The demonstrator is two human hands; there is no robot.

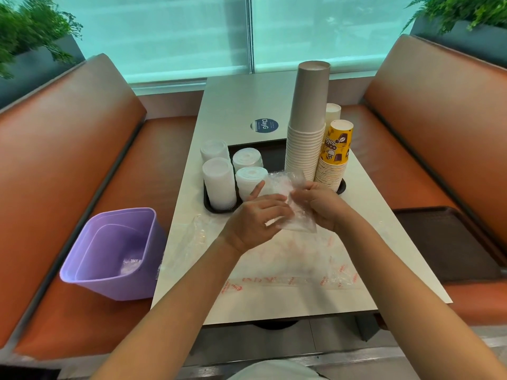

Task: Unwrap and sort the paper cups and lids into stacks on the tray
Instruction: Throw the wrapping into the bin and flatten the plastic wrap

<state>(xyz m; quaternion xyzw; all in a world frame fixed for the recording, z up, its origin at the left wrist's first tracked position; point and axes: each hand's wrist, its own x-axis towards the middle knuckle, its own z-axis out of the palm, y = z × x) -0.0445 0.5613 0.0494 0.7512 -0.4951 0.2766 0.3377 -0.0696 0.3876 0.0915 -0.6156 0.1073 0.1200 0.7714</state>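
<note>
A black tray (270, 153) on the white table carries several stacks of white lids (219, 183) on its left. A tall stack of grey-brown cups (308, 124), a shorter yellow printed stack (334, 154) and a white stack (332, 112) behind it stand on its right. Both hands work above the table just in front of the tray. My left hand (255, 222) and my right hand (319, 205) both hold a crumpled clear plastic wrapper (295, 201) between them, fingers curled on it.
More clear wrappers with red print (288, 259) lie flat on the table (241, 105) near me. A purple bin (115, 253) sits on the orange bench at left with some plastic inside. A second dark tray (444, 242) lies on the right bench.
</note>
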